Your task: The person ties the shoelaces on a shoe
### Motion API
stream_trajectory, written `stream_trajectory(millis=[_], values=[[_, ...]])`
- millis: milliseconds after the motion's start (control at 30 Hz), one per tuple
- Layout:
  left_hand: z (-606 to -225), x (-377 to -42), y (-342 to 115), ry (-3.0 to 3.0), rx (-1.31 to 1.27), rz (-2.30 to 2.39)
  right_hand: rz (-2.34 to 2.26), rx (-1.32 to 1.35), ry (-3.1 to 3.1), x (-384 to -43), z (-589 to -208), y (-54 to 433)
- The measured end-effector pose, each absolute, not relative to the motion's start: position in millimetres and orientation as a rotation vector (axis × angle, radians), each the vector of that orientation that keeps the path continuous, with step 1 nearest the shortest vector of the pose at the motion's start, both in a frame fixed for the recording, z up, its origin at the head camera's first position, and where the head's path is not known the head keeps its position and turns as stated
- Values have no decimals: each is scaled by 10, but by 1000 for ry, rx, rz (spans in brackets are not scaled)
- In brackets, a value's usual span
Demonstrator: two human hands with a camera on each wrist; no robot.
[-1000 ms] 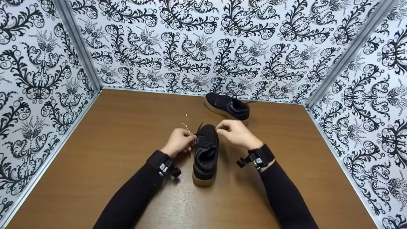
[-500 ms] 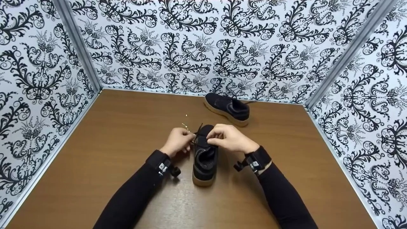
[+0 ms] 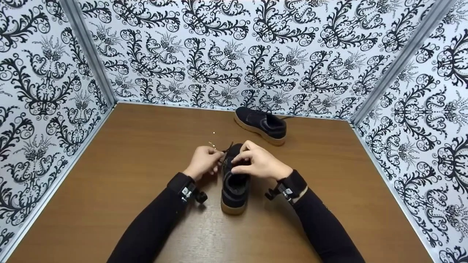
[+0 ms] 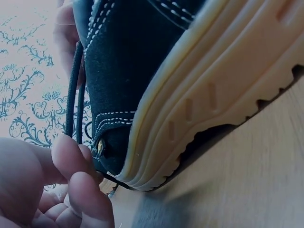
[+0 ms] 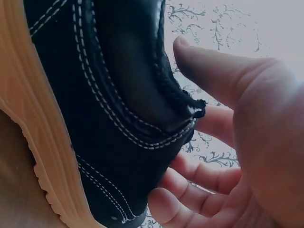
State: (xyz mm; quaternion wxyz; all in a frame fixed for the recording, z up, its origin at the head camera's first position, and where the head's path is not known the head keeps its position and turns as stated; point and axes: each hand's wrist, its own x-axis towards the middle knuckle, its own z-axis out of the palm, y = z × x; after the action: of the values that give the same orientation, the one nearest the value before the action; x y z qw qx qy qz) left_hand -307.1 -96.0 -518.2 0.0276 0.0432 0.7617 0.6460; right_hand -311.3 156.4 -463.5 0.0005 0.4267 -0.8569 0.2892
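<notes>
A black shoe (image 3: 234, 200) with a tan gum sole stands upright on the table, its toe pointing away from me. At its left side, my left hand (image 3: 204, 161) pinches a black shoelace (image 4: 72, 95), which runs taut to the fingertips in the left wrist view. My right hand (image 3: 262, 162) is over the shoe's lacing from the right, covering part of the tongue. In the right wrist view its thumb (image 5: 204, 64) stands apart from the bent fingers, near the top of the tongue (image 5: 190, 107). I see no lace between them.
A second black shoe (image 3: 260, 124) lies at the back of the wooden table (image 3: 161, 128), close to the patterned back wall (image 3: 219, 54). Patterned side walls with grey corner posts flank the table. Small bright specks show left of the near shoe's toe.
My right hand has moved from beside the toe leftward and nearer to me, over the lacing, and its thumb and fingers have spread. My left hand has stayed nearly still, holding the lace.
</notes>
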Motion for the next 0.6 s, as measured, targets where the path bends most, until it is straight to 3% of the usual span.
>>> stream_trajectory(millis=[600], values=[[-5168, -3083, -957, 2248, 71, 2054, 895, 1408, -2596, -3052, -4624, 1507]])
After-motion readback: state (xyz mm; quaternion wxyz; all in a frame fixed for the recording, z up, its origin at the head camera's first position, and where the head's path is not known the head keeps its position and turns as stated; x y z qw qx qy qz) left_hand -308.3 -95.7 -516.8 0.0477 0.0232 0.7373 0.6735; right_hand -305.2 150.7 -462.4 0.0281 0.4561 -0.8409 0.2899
